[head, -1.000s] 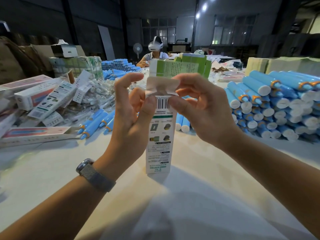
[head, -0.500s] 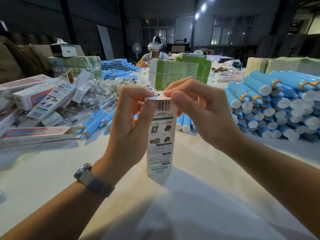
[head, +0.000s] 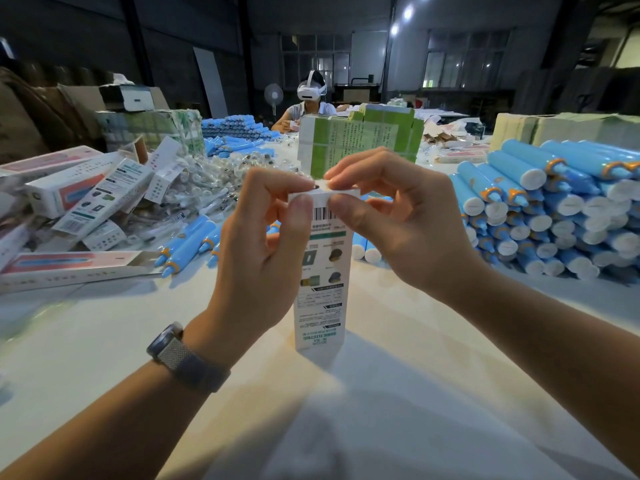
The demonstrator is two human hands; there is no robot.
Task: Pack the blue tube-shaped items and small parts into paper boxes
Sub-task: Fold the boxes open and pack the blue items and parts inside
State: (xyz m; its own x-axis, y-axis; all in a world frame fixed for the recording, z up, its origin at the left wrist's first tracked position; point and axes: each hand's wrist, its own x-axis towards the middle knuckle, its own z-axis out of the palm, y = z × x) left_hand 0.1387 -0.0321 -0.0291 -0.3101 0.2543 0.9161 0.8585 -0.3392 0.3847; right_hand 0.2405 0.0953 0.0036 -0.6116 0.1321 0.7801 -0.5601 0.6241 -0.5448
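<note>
box: a tall narrow white printed paper box (head: 320, 289) stands upright at the middle of the frame, its lower end on the white counter (head: 104, 341), barcode near the top.
long axis: vertical; the closing end points up and slightly away from the camera, the printed text reads upside down.
left hand (head: 263, 258): thumb and forefinger pinch the top left corner of the box.
right hand (head: 398, 230): thumb and fingertips pinch the top flap (head: 325, 194) from the right; both hands are together at the top.
risk: the flap looks nearly shut, so a skewed push could crease the tuck tab or buckle the thin wall.
risk two: pressure off the vertical could tip the box, since only its small base bears on the counter.
nearby: stacked blue plastic tubes with white caps (head: 547, 209) lie at right, well apart; more filled boxes (head: 86, 192) lie at left.
</note>
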